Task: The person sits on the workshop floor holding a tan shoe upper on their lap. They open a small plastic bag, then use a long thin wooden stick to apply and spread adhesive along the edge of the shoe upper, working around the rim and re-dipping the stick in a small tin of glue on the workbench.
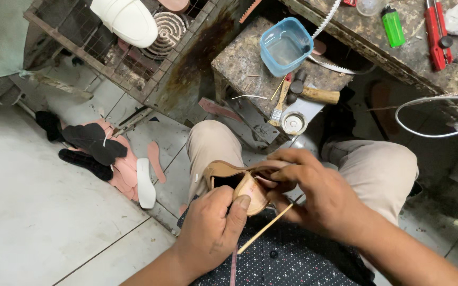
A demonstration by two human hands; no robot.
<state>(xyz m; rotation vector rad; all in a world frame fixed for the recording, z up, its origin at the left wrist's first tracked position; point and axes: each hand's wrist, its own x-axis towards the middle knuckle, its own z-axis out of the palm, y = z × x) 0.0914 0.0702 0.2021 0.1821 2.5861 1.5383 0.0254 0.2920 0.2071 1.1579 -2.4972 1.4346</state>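
While I sit with my knees up, my left hand (210, 233) grips the tan shoe piece (242, 182) over my lap, thumb pressed on it. My right hand (314, 193), at 3 o'clock, pinches it too and holds a thin stick (265, 229). Farther off at 12 o'clock stands a blue tub (286, 45) on a stool (239, 66).

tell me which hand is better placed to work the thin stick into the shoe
Right, probably. The right hand already has the thin stick between its fingers, beside the tan shoe. The left hand is busy gripping the shoe, thumb pressed on its edge.
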